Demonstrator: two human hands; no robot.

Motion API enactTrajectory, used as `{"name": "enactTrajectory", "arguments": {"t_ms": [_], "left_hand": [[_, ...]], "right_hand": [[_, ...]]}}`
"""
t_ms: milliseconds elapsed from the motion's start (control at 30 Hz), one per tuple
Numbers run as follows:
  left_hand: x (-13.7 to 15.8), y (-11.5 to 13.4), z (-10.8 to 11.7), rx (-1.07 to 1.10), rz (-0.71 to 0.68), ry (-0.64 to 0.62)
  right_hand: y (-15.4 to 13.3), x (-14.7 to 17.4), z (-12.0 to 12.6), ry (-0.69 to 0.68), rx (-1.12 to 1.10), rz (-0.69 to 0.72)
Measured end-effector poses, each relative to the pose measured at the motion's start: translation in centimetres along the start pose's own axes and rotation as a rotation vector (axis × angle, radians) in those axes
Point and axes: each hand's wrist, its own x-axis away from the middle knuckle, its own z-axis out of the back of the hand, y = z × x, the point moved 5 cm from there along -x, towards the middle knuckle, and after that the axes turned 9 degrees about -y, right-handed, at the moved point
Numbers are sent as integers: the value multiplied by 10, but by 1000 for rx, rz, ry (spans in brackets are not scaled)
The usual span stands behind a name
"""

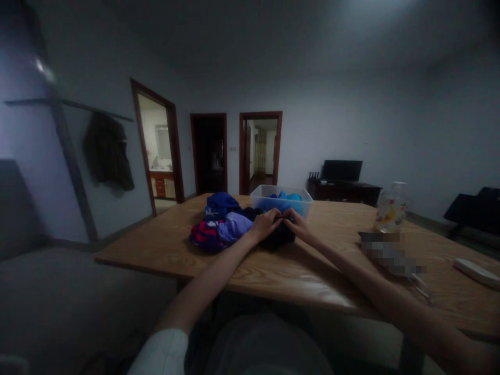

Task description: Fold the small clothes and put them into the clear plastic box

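My left hand (266, 224) and my right hand (295, 222) meet over the wooden table (332, 271), fingers pinched on the upper edge of a black cloth item (278, 239). Its exact kind is too dark to make out. Just behind my hands stands a clear plastic box (262, 200) with bright blue cloth (288, 202) inside. To the left lies a heap: a dark blue cloth item (222, 206) with a white mark, a lilac cloth (235, 228), and a purple and red striped cloth (207, 237). More black cloth (250, 212) lies between the heap and my left hand.
On the table's right side stand a clear patterned jug (391, 209), a blurred-out packet (386, 255) with a strap, and a white oblong object (475, 272). Beyond the table are a television (342, 170) on a dark cabinet and several doorways. A jacket (107, 151) hangs at left.
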Motion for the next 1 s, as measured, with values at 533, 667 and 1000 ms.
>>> {"name": "enactTrajectory", "arguments": {"t_ms": [533, 667, 1000], "left_hand": [[1, 4, -2, -18, 47, -61], [1, 4, -3, -37, 29, -55], [1, 7, -3, -62, -24, -39]], "right_hand": [[-8, 1, -2, -21, 24, 28], [-7, 2, -3, -23, 16, 37], [-5, 1, -2, -31, 1, 10]]}}
